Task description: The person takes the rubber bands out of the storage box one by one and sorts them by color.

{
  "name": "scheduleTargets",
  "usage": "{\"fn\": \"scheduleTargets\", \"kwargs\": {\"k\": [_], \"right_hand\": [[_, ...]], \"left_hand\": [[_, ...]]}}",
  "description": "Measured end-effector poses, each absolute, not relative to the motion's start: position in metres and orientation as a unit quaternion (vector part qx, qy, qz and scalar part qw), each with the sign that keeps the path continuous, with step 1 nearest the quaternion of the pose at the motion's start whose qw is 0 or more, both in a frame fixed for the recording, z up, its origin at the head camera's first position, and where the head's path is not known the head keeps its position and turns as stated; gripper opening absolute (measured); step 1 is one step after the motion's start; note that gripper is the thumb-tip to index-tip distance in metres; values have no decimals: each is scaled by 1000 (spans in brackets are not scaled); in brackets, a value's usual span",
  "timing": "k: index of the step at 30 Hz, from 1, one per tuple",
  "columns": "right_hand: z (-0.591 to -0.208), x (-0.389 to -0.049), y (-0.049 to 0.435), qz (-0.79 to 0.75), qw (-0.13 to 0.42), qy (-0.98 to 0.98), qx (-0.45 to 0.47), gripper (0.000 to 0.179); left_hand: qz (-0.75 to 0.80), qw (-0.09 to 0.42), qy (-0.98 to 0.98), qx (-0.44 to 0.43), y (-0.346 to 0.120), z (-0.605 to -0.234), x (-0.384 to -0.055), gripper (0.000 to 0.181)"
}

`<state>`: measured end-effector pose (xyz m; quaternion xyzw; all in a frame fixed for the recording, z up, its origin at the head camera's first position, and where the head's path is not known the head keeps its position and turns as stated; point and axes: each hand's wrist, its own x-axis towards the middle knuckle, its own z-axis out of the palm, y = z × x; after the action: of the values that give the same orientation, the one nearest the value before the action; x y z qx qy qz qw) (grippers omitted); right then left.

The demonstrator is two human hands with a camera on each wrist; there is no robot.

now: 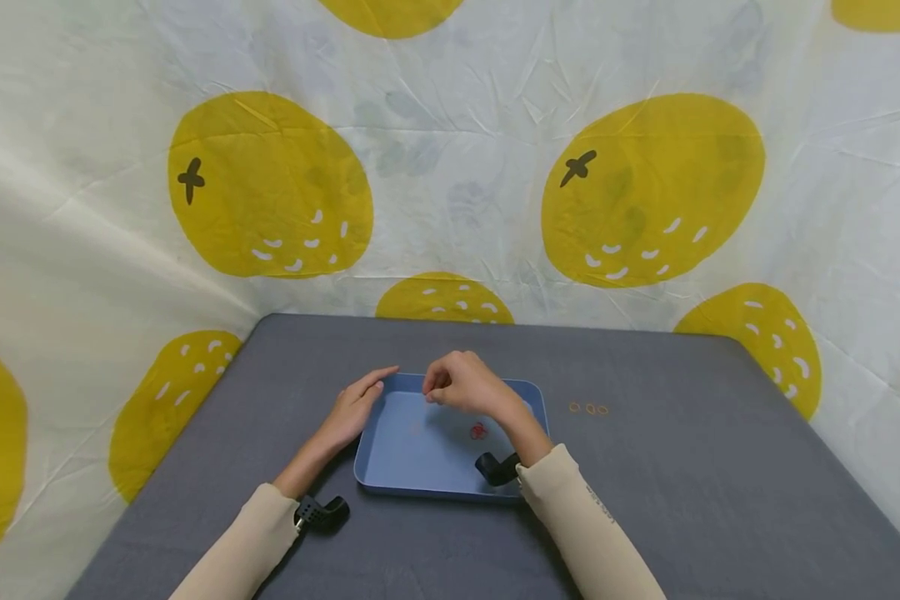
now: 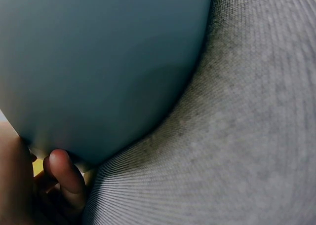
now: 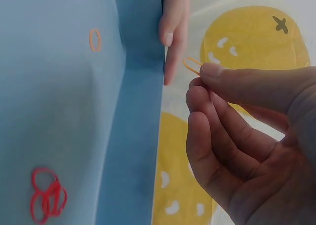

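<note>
A shallow blue tray (image 1: 420,471) lies on the grey table. My right hand (image 1: 465,383) is raised over its far part, and in the right wrist view thumb and forefinger pinch a thin orange rubber band (image 3: 190,59). At the tray's left side my left hand (image 1: 348,414) rests with fingers stretched along the rim near the far corner. Inside the tray sits a small clump of red rubber bands (image 3: 53,200). A single orange rubber band (image 3: 90,40) lies on the tray floor, apart from the red clump.
Three orange rubber bands (image 1: 590,408) lie in a row on the table, right of the tray. Behind the grey table (image 1: 682,467) hangs a pale cloth (image 1: 457,183) printed with yellow fruit.
</note>
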<state>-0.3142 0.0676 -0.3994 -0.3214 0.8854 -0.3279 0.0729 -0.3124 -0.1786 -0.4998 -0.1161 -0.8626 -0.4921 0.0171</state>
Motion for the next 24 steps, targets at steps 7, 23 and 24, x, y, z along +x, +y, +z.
{"fn": "scheduleTargets", "kwargs": {"k": [7, 23, 24], "right_hand": [[-394, -314, 85, -320, 68, 892, -313, 6], [-388, -313, 158, -317, 29, 908, -272, 8], [-388, -312, 163, -318, 28, 909, -269, 7]], "left_hand": [[-493, 17, -861, -123, -180, -500, -311, 41], [-494, 14, -860, -130, -181, -499, -311, 42], [-494, 14, -860, -130, -181, -499, -311, 42]]}}
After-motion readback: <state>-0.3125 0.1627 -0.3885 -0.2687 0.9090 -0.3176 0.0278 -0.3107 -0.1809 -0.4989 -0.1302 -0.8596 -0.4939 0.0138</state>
